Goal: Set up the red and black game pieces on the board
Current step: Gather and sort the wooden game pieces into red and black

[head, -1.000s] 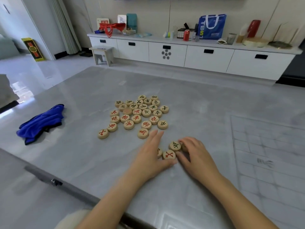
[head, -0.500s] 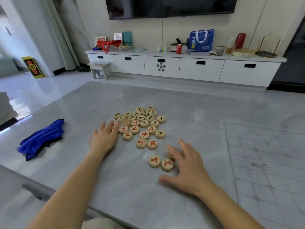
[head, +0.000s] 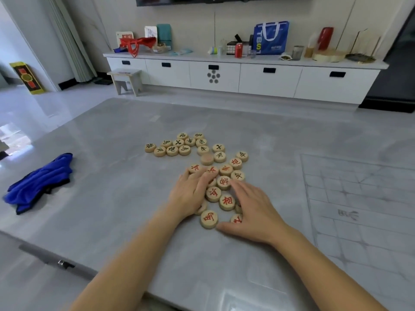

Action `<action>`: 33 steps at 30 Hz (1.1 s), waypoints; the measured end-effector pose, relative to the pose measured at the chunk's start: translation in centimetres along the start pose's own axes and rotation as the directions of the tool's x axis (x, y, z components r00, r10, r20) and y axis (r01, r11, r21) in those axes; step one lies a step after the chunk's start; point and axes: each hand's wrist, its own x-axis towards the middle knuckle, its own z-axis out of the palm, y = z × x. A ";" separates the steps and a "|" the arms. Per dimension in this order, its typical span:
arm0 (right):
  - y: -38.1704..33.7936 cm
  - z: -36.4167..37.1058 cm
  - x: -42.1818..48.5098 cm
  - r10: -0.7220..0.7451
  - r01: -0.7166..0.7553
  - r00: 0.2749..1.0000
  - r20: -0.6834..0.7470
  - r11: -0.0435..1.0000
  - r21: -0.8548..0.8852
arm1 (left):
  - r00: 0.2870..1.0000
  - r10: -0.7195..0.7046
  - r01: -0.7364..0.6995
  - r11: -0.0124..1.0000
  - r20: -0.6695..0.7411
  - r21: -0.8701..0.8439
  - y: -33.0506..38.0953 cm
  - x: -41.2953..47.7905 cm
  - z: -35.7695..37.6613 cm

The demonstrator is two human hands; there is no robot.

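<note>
Counter (head: pixel 112 153), middle: game pieces (head: pixel 226 202) lie in a loose cluster. Left hand (head: pixel 190 194) rests flat on the cluster's near-left edge, right hand (head: pixel 253 209) on its near-right edge, with several pieces between them. Board (head: pixel 359 198) lies right of the cluster, apart from it. Cloth (head: pixel 40 180) sits far left on the counter. Beyond the counter, stool (head: pixel 126 80) stands on the floor before a sideboard (head: pixel 247 79).

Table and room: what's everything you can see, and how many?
Red pieces: several, tan, red marks, by the hands.
Black pieces: several, tan, black marks, farther back.
Blank piece: one, tan, between them.
Board: one, grey lines, table's right.
Cloth: one, blue, table's left.
Table: one, grey, nearest.
Cabinet: one, white, back wall.
Bag: one, blue, on cabinet.
Can: one, red, on cabinet.
Stool: one, pale, before cabinet.
Left hand: one, flat on red pieces.
Right hand: one, flat, touching red pieces.
</note>
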 end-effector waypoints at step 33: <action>9.4 -3.7 9.6 0.190 -0.134 0.976 -0.101 0.902 0.409 | 0.856 -0.417 0.420 0.906 -0.305 -0.059 -10.1 9.3 -7.9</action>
